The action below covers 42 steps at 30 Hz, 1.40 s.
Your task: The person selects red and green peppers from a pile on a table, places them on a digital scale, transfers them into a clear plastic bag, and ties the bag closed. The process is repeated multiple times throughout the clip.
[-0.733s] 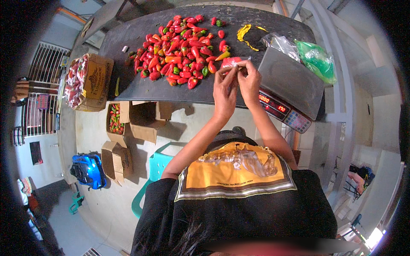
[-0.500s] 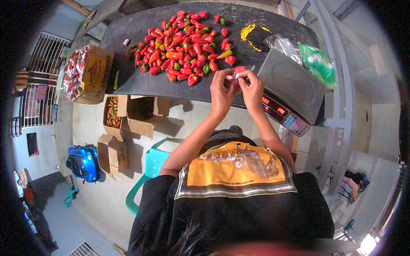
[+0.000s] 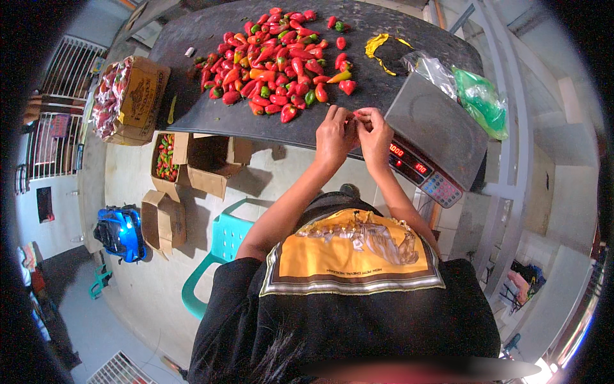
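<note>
"Two hands meet over the tabletop's [image 3: 220, 121] front edge. What do they hold?"

"Some small red item [image 3: 356, 115], mostly hidden, just left of the scale [image 3: 438, 112]. The left hand [image 3: 336, 133] and right hand [image 3: 375, 133] both seem pinched narrow on it, thumbs against fingertips. I can't tell exactly what it is."

"Why fingertips, not palms?"

"I'd judge it's too slight for a full grasp; two pinches let one side steady while the other adjusts."

"And the scale's angle?"

"It sits at the tabletop's right end, its lit display [image 3: 407, 158] toward the front edge, presumably so the person can read it."

"The peppers [image 3: 262, 56]?"

"Heaped from the middle toward the back edge, left of the hands, probably to stay within reach."

"That cardboard box [image 3: 146, 96]?"

"By the left front corner, filled with red, plastic-wrapped packs [image 3: 110, 109]; perhaps it's kept apart from the loose heap. The green bag [image 3: 480, 105] lies beside the scale's far side, likely to spare its plate."
</note>
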{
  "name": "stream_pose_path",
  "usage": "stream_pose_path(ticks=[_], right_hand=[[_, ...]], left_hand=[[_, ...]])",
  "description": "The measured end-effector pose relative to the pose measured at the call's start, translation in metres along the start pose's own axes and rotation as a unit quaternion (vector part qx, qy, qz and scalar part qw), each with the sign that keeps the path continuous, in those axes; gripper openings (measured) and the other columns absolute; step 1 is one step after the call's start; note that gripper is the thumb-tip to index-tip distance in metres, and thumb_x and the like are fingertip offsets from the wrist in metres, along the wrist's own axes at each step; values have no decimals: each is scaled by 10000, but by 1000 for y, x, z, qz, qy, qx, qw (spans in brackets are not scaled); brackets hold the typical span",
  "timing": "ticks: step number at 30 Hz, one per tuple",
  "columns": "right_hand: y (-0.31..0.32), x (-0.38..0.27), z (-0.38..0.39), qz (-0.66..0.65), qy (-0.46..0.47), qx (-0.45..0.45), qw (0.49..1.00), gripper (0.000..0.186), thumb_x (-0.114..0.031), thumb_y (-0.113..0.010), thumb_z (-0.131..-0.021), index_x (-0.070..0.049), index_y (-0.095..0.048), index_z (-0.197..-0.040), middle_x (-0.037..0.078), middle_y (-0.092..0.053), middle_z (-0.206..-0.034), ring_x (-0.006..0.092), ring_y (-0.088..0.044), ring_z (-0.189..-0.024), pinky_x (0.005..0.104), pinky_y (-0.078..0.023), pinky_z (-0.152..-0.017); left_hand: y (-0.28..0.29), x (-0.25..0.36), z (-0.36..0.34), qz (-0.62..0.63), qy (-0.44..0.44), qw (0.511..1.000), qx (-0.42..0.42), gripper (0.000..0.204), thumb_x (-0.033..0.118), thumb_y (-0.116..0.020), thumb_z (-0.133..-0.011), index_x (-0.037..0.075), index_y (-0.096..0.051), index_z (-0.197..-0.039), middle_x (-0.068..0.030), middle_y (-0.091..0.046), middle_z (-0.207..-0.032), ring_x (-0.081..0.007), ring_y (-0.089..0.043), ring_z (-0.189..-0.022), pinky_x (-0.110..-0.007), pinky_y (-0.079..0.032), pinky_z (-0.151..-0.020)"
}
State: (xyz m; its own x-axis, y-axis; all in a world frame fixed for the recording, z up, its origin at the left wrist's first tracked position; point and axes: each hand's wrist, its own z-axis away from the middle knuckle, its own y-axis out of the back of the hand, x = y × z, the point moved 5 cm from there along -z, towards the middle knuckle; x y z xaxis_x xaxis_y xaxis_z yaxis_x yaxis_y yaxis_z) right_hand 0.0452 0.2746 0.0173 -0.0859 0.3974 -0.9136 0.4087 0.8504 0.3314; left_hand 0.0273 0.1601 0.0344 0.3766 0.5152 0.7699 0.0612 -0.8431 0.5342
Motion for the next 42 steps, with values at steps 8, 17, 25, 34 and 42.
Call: stream_pose_path(ticks=[8, 17, 25, 34, 42], right_hand=[[-17, 12, -9, 89, 111, -44, 989, 102, 18, -561, -789, -4, -538, -886, 144, -615, -851, 309, -621, -706, 372, -481, -675], [-30, 25, -28, -120, 31, -33, 992, 205, 39, -549, -794, -37, -491, -975, 28, -576, -802, 85, -569, -625, 219, -457, -553], [-37, 55, -18, -484, -286, -190, 805, 222, -1, -623, -784, -72, -484, -941, 0, -551, -705, 26, -373, -409, 193, -256, -354], [-32, 86, -7, -435, -329, -76, 835, 229, 32, -626, -767, -107, -473, -868, -7, -503, -630, 52, -357, -397, 216, -268, -354], [-12, 72, -9, -289, -241, -122, 919, 148, 45, -493, -816, -61, -554, -899, 22, -556, -678, 72, -468, -486, 236, -368, -394]], left_hand=[[1, -13, -1, -18, 21, 1000, 7, 130, 71, -616, -791, -1, -531, -857, -186, -530, -821, -391, -546, -749, -448, -440, -643], [-6, -32, -13, -9, 34, 998, 48, 119, 54, -594, -775, -26, -520, -825, -193, -545, -831, -368, -566, -728, -427, -450, -653], [-5, -47, -10, 30, 32, 999, -6, 122, 25, -616, -754, -10, -576, -863, -169, -565, -818, -322, -591, -737, -384, -469, -646], [-9, -30, 3, 64, 23, 998, -18, 129, 4, -625, -724, 16, -588, -847, -138, -580, -805, -306, -604, -722, -361, -487, -646], [-28, -26, -2, 5, -22, 995, -96, 189, 21, -611, -711, 45, -551, -888, -127, -577, -853, -360, -600, -792, -402, -487, -665]])
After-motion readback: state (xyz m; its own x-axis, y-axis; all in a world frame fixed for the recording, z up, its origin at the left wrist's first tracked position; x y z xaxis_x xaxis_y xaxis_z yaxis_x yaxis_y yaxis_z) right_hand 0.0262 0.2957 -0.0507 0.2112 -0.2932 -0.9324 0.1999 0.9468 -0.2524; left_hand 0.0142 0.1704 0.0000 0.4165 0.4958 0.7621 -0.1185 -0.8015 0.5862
